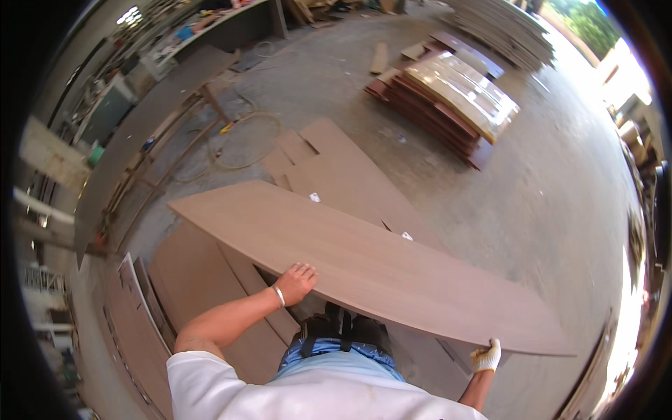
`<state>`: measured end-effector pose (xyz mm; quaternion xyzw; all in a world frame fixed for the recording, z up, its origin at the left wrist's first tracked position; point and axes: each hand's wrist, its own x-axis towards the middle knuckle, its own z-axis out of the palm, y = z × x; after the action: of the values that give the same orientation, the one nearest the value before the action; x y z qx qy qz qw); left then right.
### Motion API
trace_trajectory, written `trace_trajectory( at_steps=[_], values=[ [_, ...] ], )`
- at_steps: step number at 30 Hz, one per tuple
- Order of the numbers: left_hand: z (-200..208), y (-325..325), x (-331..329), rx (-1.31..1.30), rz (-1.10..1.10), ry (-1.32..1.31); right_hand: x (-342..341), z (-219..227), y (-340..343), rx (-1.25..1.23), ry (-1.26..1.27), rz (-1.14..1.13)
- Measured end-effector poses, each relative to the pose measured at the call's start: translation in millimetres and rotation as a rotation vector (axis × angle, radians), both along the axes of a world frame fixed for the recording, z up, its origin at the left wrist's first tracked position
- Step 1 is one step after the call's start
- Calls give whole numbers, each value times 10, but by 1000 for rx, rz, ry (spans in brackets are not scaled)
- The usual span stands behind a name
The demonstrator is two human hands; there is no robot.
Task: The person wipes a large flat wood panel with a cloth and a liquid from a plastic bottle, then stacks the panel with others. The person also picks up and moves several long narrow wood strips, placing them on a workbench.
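- Supporting a long brown panel two-handed, in front of the body and over brown boards on the floor; seemingly a manual handling step, lifting or lowering impossible to tell.
- Grasping the near edge with the bare left hand, fingers laid over the top face.
- Gripping the same edge farther right with the gloved right hand.
- Calls, apparently, for both grips kept firm and even, against dipping ends.
- Near the far edge, small white labels, too tiny to read.
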<state>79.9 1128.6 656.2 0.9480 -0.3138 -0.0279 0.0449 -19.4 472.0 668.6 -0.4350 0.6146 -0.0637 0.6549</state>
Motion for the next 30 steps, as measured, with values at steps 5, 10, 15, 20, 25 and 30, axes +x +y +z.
trace_trajectory(
  at_steps=[5,10,15,20,25,30],
  values=[
    [372,-148,499,46,37,209,493,216,-163,-92,-31,112],
    [916,-170,403,31,99,269,817,526,-415,-39,8,283],
    [1540,-121,-232,29,214,323,1087,788,-361,-112,43,380],
    [1925,168,-1121,12,436,412,1406,1487,476,-126,127,745],
    [2195,248,-2292,-36,661,393,1535,1778,1134,-74,248,936],
    [2151,148,-3544,-121,915,347,1408,1929,2147,-283,238,1175]
  ],
)
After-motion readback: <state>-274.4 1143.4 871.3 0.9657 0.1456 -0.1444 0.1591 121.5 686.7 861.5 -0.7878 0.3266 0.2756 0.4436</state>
